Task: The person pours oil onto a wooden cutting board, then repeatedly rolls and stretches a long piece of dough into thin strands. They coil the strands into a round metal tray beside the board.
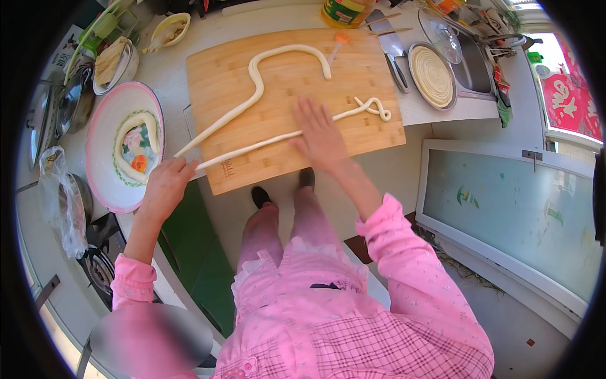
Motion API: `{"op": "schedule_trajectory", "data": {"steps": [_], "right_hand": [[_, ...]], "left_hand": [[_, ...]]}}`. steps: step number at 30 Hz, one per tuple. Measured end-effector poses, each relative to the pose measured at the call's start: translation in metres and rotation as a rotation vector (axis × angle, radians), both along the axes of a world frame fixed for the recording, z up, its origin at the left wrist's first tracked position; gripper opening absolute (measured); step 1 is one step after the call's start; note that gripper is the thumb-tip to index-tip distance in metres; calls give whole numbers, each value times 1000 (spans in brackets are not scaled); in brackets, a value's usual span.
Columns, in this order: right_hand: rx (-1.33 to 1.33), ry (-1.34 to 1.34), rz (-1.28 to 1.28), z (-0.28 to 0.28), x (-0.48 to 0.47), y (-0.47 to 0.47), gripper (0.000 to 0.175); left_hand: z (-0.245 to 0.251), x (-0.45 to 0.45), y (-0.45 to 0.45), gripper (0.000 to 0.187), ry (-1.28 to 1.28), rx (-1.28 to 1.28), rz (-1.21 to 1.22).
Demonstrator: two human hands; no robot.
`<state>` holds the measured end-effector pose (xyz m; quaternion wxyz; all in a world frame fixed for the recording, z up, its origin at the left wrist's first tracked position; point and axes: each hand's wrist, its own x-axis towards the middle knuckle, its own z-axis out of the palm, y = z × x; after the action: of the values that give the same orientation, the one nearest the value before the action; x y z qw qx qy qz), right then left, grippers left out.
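Note:
A long dough rope bends across the wooden board and runs down to my left hand, whose fingers pinch the dough beside the enamel basin. From that hand a thinner strand crosses the board's near part and ends in a loose loop at the right. My right hand lies flat over this strand, palm down with its fingers extended, slightly blurred. Inside the basin a thicker dough rope curves round the painted bottom.
Right of the board lie a cleaver and a round pan of coiled dough, near the sink. An orange-headed brush rests on the board's far edge, below an oil bottle. Bowls stand at the far left.

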<state>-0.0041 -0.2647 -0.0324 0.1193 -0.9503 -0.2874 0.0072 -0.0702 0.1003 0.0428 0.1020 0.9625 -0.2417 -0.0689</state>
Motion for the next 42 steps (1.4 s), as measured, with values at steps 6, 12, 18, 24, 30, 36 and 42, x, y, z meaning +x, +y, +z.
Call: {"op": "schedule_trajectory", "data": {"steps": [6,12,18,24,30,36,42], "right_hand": [[27,-111,-218,-2,-1,-41,81],[34,-56,-180,21,-38,-59,70],[565,-101,-53,8,27,-72,23],[480,230,-87,38,32,-72,12],[369,601,218,82,69,-66,20],[421,985,255,79,109,-124,26],[247,909,145,87,134,-165,26]], "left_hand": [[0,11,-7,18,19,4,99],[7,42,1,17,274,-468,606],[47,122,-67,24,229,-1576,644],[-7,99,-138,59,-368,-488,454],[15,89,-233,57,366,-425,76],[17,68,-146,26,118,-246,28],[6,26,-73,29,30,-83,159]]}}
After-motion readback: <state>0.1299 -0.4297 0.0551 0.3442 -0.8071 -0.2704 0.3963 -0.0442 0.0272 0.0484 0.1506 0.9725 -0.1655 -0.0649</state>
